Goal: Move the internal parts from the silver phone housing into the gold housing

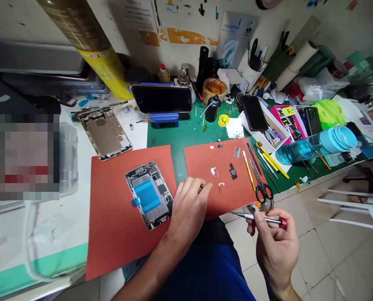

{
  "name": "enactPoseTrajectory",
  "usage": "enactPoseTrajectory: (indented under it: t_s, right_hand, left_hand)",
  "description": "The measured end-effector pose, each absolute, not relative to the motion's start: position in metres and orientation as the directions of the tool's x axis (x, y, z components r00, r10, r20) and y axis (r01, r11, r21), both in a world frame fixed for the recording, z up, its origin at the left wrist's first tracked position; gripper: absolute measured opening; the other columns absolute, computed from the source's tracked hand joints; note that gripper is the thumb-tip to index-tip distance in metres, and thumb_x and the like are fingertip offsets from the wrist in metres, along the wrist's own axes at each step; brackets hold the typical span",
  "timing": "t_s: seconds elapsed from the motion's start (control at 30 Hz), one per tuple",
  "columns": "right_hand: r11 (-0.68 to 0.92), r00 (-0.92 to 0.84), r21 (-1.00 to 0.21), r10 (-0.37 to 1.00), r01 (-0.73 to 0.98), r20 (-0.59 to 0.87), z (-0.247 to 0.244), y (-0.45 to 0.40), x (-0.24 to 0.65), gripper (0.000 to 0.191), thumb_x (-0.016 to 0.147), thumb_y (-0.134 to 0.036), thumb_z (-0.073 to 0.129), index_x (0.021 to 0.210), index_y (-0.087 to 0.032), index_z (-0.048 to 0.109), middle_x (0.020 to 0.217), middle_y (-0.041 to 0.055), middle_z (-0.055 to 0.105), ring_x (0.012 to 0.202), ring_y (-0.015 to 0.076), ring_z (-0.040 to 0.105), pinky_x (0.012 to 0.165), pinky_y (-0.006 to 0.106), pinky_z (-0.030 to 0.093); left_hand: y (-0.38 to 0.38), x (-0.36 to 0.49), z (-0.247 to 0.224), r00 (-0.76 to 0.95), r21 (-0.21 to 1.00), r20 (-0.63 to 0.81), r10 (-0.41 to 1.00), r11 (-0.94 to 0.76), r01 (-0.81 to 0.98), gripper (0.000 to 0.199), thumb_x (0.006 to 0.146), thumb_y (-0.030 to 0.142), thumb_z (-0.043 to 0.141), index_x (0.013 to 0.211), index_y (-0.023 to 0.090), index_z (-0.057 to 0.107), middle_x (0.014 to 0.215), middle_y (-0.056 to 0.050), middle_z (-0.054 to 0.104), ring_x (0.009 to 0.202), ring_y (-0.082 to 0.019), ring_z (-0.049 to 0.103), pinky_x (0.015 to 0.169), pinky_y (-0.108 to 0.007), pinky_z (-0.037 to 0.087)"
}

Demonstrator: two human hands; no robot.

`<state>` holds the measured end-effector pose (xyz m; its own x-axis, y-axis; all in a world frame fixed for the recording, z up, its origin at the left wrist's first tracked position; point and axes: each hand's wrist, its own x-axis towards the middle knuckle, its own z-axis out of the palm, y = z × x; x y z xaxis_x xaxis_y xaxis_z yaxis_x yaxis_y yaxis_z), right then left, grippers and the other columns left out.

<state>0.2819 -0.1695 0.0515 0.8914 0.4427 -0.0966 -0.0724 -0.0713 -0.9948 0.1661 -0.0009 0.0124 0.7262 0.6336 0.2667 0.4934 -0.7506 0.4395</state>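
My left hand (191, 202) is over the near left edge of the right red mat (201, 167), its fingers curled together; what they hold, if anything, is hidden. Beside it, on the left red mat (111, 225), lies an opened phone (148, 194) with a blue film on its inside. My right hand (275, 242) grips a slim screwdriver (261, 217) with a red end, off the table's front edge, its tip pointing left. Small parts, among them a black piece (233, 171), rest on the right mat.
Scissors (263, 190), tweezers and a yellow pen lie at the right mat's edge. A phone (163, 99) leans on a blue stand. Behind are a black bottle (213, 108) and a second phone (254, 113). A blue water bottle (316, 144) lies right; a metal phone housing (105, 133) lies left.
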Motion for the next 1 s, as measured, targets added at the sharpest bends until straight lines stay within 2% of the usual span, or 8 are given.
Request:
enactPoseTrajectory:
  t_s: [0.17,0.37,0.5,0.63,0.8,0.9,1.0]
  right_hand:
    - [-0.063,0.891,-0.994,0.440,-0.088,-0.107,0.048,-0.172,0.290,0.033,0.093,-0.027,0.084,0.109,-0.024,0.056,0.064,-0.0067,0.068,0.052,0.0168,0.070,0.054,0.028,0.057]
    - [-0.069,0.889,-0.995,0.446,-0.079,-0.101,0.050,-0.172,0.293,0.032,0.093,-0.028,0.085,0.108,-0.024,0.057,0.063,-0.0071,0.067,0.054,0.0173,0.071,0.057,0.029,0.058]
    - [-0.067,0.879,-0.997,0.473,-0.032,-0.060,0.057,-0.166,0.289,0.029,0.092,-0.027,0.084,0.106,-0.024,0.059,0.065,-0.0060,0.068,0.054,0.0162,0.071,0.056,0.028,0.060]
    - [-0.054,0.848,-0.994,0.527,0.098,0.055,0.062,-0.153,0.269,0.027,0.090,-0.021,0.085,0.103,-0.023,0.061,0.072,-0.0037,0.071,0.053,0.0139,0.070,0.054,0.026,0.061]
    - [0.038,0.602,-0.930,0.752,0.366,0.268,0.058,-0.136,0.231,0.031,0.090,-0.007,0.077,0.114,-0.022,0.063,0.090,0.0024,0.077,0.073,0.0172,0.077,0.067,0.029,0.067]
    - [0.115,0.378,-0.836,0.853,0.537,0.360,0.057,-0.124,0.214,0.039,0.089,0.000,0.075,0.120,-0.020,0.062,0.100,0.0062,0.078,0.082,0.0183,0.079,0.073,0.030,0.067]
    - [0.169,0.227,-0.740,0.887,0.651,0.403,0.060,-0.109,0.203,0.035,0.091,0.002,0.072,0.118,-0.018,0.062,0.097,0.0059,0.076,0.082,0.0179,0.077,0.071,0.030,0.066]
  left_hand:
    - [-0.001,0.168,0.006,0.729,0.388,0.268,0.630,-0.763,0.516,0.025,0.106,0.011,0.054,0.117,0.023,0.072,0.099,-0.008,0.069,0.089,-0.026,0.055,0.073,-0.040,0.042]
    - [0.000,0.157,0.013,0.722,0.414,0.274,0.635,-0.755,0.508,0.029,0.106,0.009,0.053,0.125,0.024,0.070,0.105,-0.007,0.072,0.092,-0.025,0.057,0.076,-0.040,0.044]
    - [0.007,0.115,0.024,0.682,0.431,0.292,0.670,-0.729,0.531,0.037,0.105,0.006,0.051,0.133,0.025,0.066,0.107,-0.007,0.073,0.092,-0.025,0.060,0.077,-0.041,0.044]
    - [0.017,0.052,0.029,0.581,0.475,0.343,0.738,-0.670,0.571,0.035,0.104,0.009,0.060,0.134,0.026,0.066,0.107,-0.006,0.074,0.095,-0.024,0.065,0.084,-0.041,0.049]
    - [0.020,-0.003,0.027,0.638,0.646,0.273,0.720,-0.628,0.433,0.049,0.102,0.002,0.056,0.144,0.026,0.058,0.129,-0.007,0.074,0.122,-0.026,0.061,0.103,-0.046,0.053]
    - [0.018,-0.010,0.025,0.689,0.660,0.254,0.679,-0.642,0.390,0.056,0.098,0.000,0.052,0.148,0.024,0.054,0.135,-0.009,0.072,0.130,-0.028,0.055,0.107,-0.052,0.050]
    - [0.017,-0.010,0.024,0.700,0.659,0.217,0.680,-0.631,0.408,0.059,0.093,0.003,0.053,0.149,0.023,0.054,0.133,-0.011,0.070,0.131,-0.030,0.052,0.107,-0.054,0.050]
